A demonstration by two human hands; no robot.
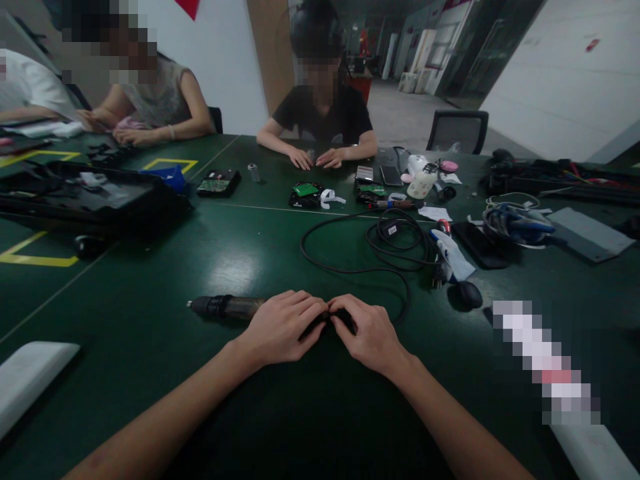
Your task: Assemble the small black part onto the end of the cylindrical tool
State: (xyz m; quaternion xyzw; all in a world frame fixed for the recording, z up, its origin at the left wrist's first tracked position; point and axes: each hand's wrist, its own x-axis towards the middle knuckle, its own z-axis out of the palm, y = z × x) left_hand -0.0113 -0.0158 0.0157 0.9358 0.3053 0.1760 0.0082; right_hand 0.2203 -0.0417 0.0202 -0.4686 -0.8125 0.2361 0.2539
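Note:
An electric screwdriver (235, 307) lies across the green table with its bit pointing left. My left hand (287, 325) is closed around the rear of its body. Close beside it, my right hand (367, 333) pinches the dark end of a cable at the tool's tail; the fingers cover the joint, so I cannot tell whether the two parts are connected. From the right hand the black cable (407, 293) curves up into a loose coil (395, 233) further back.
A plug (439, 275), a mouse (469, 294) and a blue-and-white packet (453, 253) lie to the right. At the left stands a black open casing (90, 203). Circuit-board units (306, 193) sit in front of a co-worker (325, 113) opposite; another person (160, 100) sits at the left.

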